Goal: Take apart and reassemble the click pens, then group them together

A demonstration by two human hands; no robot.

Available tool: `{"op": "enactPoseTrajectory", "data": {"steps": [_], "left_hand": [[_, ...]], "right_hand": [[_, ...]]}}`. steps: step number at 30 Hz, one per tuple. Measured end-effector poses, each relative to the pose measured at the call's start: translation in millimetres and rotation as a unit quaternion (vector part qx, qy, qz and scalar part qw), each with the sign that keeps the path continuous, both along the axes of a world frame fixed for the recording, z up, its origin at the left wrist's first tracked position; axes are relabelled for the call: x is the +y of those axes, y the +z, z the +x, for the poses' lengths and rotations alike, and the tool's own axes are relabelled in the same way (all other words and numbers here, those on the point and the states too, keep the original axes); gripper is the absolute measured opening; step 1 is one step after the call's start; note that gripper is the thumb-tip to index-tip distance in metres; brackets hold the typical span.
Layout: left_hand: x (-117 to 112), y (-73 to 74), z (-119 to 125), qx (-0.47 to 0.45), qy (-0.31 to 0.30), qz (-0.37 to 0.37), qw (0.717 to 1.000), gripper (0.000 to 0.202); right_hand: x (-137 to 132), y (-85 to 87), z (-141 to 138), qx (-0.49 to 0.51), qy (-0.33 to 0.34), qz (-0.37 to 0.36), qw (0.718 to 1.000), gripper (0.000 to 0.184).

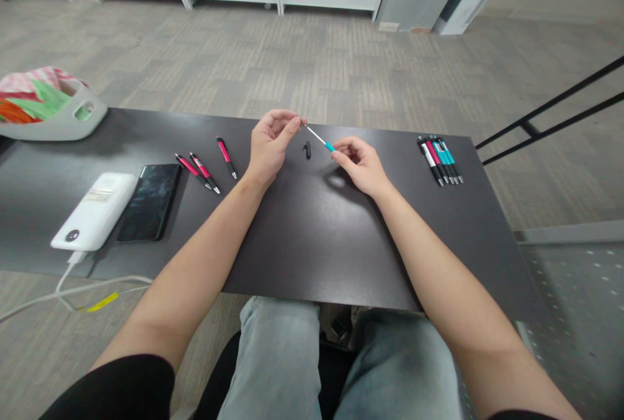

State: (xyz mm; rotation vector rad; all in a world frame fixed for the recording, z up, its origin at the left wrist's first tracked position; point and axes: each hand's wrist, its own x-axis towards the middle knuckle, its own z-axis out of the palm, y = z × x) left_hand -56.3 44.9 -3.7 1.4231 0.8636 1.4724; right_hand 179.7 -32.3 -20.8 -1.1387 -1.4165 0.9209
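My right hand pinches a teal pen barrel above the dark table. A thin, pale pen refill sticks out of the barrel toward the upper left. At the far end of that refill, my left hand has its thumb and fingertips closed on the tip. A small black pen part lies on the table between my hands. Left of my left hand are three red pens with black grips, among them a red pen lying apart.
Several pens lie side by side near the table's right edge. A black phone and a white power bank with a cable rest on the left. Behind them stands a white basket with colourful contents.
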Motion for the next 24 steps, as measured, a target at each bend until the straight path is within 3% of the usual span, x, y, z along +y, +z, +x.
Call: {"op": "enactPoseTrajectory", "data": {"steps": [12,24], "left_hand": [[-3.0,5.7,1.7,0.002,-0.011,-0.017,1.0,0.044],[-1.7,3.0,3.3,-0.055,-0.027,-0.022,0.998,0.054]], "right_hand": [[-1.1,1.6,0.7,0.003,-0.002,-0.001,1.0,0.051],[-0.7,-1.4,3.1,-0.016,0.015,0.013,1.0,0.047]]}}
